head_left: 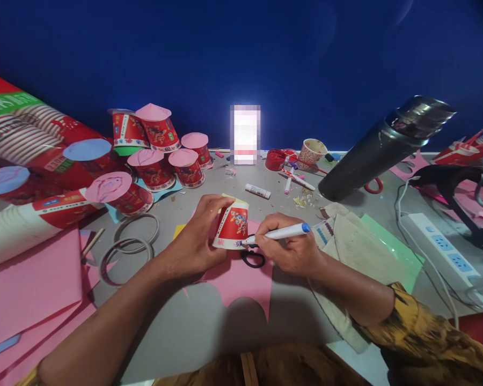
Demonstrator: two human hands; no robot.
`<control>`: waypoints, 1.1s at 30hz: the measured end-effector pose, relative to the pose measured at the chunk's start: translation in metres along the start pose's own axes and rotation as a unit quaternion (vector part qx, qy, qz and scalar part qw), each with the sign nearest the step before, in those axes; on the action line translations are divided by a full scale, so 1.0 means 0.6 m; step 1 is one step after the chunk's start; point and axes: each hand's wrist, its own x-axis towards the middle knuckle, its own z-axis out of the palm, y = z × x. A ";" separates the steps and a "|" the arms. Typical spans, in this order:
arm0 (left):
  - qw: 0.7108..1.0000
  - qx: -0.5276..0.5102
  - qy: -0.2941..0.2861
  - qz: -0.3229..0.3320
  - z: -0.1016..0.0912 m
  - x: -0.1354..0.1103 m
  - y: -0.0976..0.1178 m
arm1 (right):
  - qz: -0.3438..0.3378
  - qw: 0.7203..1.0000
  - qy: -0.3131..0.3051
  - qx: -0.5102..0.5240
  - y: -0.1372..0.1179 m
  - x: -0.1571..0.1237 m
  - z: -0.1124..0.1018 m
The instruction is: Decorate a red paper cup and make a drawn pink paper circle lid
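Nearside of our held cup (231,228), we have room to pass over the worktop (173,327); leftward, tape rolls (103,268) and red cups (189,174) block us, rightward a black flask (364,155).

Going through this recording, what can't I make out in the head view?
In the head view:
Bright rectangle: blurred by pixelation.
Held cup: partly covered by the left hand; far side turned away.
Packaged cups: cut off by the left edge.
White tube: print too small to read.

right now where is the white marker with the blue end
In the head view, right of centre, the white marker is in the right hand, its tip at the white band of the red cup held in the left hand.
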 end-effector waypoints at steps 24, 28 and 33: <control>1.000 0.003 0.003 -0.011 0.000 0.003 0.001 | -0.012 1.000 0.001 -0.018 0.000 0.001 0.000; 1.000 0.003 0.004 -0.013 0.000 0.003 0.001 | -0.005 1.000 -0.007 -0.013 -0.001 0.001 0.000; 1.000 -0.006 0.003 -0.014 -0.001 0.003 0.001 | 0.007 1.000 -0.002 -0.009 -0.003 0.001 -0.002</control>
